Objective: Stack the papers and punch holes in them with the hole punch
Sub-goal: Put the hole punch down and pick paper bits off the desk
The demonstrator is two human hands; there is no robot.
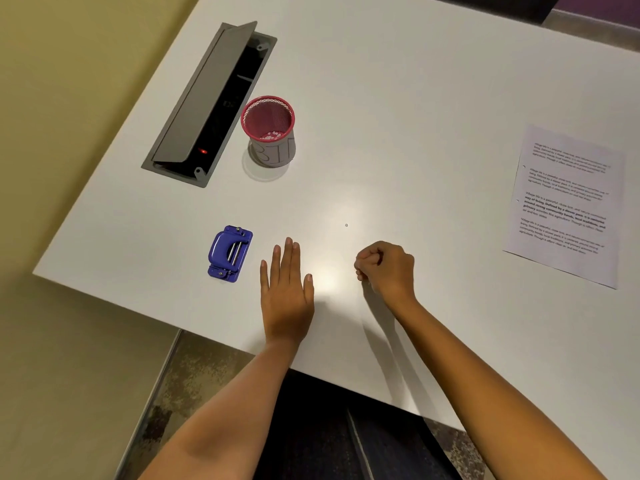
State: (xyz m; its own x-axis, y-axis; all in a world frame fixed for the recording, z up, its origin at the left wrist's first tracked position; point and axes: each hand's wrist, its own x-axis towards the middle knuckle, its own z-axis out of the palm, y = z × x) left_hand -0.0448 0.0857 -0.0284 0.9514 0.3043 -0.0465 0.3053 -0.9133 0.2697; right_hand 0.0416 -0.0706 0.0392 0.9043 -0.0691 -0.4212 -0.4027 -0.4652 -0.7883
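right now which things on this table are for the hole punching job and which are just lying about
For the job:
- papers, far right, already showing two punched holes on the left edge
- blue hole punch, beside the flat left hand

Just lying about:
- pink mesh cup with paper dots inside
- open cable box set in the table
- one loose paper dot

I am looking down at a white table (398,98). Taking the pink mesh cup (268,131) as my landmark: it is standing upright just right of a recessed cable hatch (204,102) whose lid is tilting open. Nearer to me than the cup, slightly left, a blue hole punch (229,253) is lying. Far right of the cup, the papers (564,206) are lying flat (two punched holes are showing). Between cup and papers, nearer me, a tiny dot (346,225) is sitting.
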